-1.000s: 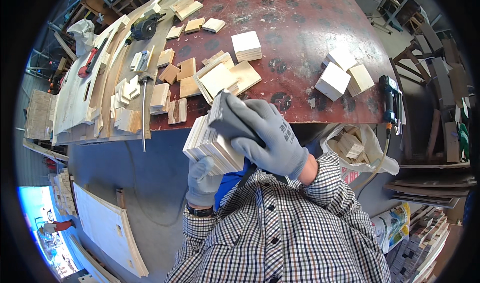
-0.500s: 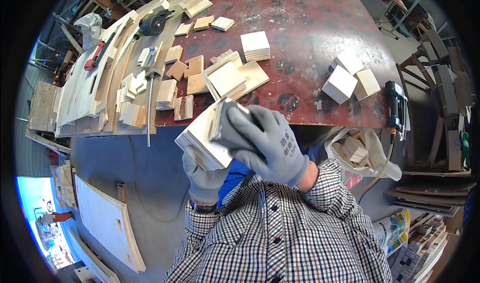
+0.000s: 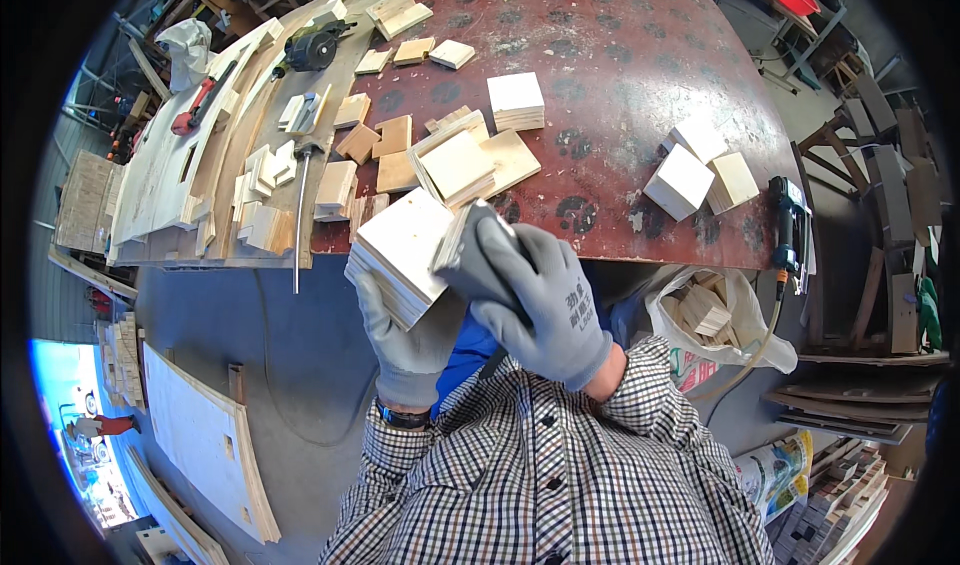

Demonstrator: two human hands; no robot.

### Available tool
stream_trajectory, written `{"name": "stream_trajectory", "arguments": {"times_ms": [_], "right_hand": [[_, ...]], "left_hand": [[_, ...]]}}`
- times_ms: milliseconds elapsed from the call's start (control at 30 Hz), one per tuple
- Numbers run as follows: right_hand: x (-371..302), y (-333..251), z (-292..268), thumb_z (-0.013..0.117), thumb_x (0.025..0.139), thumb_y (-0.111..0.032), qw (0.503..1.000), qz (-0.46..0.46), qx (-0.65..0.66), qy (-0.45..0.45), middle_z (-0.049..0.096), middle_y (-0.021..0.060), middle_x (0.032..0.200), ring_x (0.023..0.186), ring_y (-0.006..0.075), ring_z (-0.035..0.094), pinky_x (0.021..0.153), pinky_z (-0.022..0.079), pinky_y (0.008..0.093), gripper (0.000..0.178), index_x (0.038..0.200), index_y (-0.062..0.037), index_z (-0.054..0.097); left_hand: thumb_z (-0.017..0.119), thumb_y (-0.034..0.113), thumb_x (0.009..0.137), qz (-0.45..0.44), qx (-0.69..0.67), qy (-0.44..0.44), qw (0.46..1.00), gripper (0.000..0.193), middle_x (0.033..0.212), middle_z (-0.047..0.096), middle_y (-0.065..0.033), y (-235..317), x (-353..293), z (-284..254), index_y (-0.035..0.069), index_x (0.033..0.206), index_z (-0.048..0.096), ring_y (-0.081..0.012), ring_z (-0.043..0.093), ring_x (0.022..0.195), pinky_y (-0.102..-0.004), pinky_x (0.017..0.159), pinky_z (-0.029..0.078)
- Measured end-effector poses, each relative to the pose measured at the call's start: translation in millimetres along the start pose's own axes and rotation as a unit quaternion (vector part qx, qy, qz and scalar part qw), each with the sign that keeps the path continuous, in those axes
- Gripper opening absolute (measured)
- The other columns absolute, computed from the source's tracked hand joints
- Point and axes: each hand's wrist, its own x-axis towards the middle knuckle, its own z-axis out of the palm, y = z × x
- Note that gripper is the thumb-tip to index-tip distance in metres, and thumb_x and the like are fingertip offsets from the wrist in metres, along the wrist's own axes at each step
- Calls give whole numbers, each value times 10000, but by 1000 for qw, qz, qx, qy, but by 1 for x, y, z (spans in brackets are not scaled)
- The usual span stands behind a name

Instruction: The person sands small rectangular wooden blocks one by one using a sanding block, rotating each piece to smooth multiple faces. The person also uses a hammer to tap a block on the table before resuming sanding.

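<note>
My left hand (image 3: 405, 350), in a grey glove, grips a pale block of layered plywood (image 3: 403, 233) from below and its near side, just off the bench's front edge. The block is tilted, with its broad face up. My right hand (image 3: 548, 315), gloved alike, is closed around a sanding block (image 3: 482, 268), a piece of wood wrapped in dark grey abrasive sheet. This lies against the right edge of the plywood block; whether they touch there I cannot tell. The fingertips of my left hand are partly hidden behind the plywood.
On the dark red bench top (image 3: 620, 85) lie loose wood pieces (image 3: 458, 168), a lone plywood block (image 3: 516, 101) and three pale blocks (image 3: 680, 182). A black air tool (image 3: 790, 223) hangs by the right edge, above a white sack of offcuts (image 3: 770, 345). A green-black power tool (image 3: 313, 47) lies left.
The sanding block has slid off the plywood's face toward its right edge, with my right hand moving slightly down. The plywood block has turned, showing more of its broad face.
</note>
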Motion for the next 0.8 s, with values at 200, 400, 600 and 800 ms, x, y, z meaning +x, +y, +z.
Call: {"name": "stream_trajectory", "arguments": {"times_ms": [200,400,600,800], "right_hand": [[14,14,-12,744,960,-373,998,48,26,30,592,254,1335,1147,409,579,1038,453,499,764,1589,-14,501],[2,-19,-16,754,932,-446,990,-23,104,-93,557,236,1417,1180,387,575,1064,432,501,771,1594,-111,544],[-1,-10,-14,800,887,-364,999,-26,-6,-45,559,233,1447,1228,396,573,1061,438,512,745,1550,-102,581],[43,7,-7,750,939,-360,1000,-4,27,-14,584,256,1352,1168,426,585,1049,452,526,744,1589,-75,526]], "left_hand": [[547,672,1065,14,-38,-22,999,784,1681,455,-69,-6,2,1,206,1674,384,-295,390,1566,-563,1301,295],[553,619,1083,-2,37,98,994,773,1560,572,-117,1,-7,1,100,1635,404,-303,621,1370,-456,1176,513],[517,417,1156,43,192,55,979,580,1521,596,-127,-2,-10,-9,17,1570,444,-240,611,1362,-413,1186,482],[685,341,1068,-12,129,-14,991,650,1498,596,-102,-14,-23,-1,7,1566,435,-213,616,1343,-396,1145,509]]}}
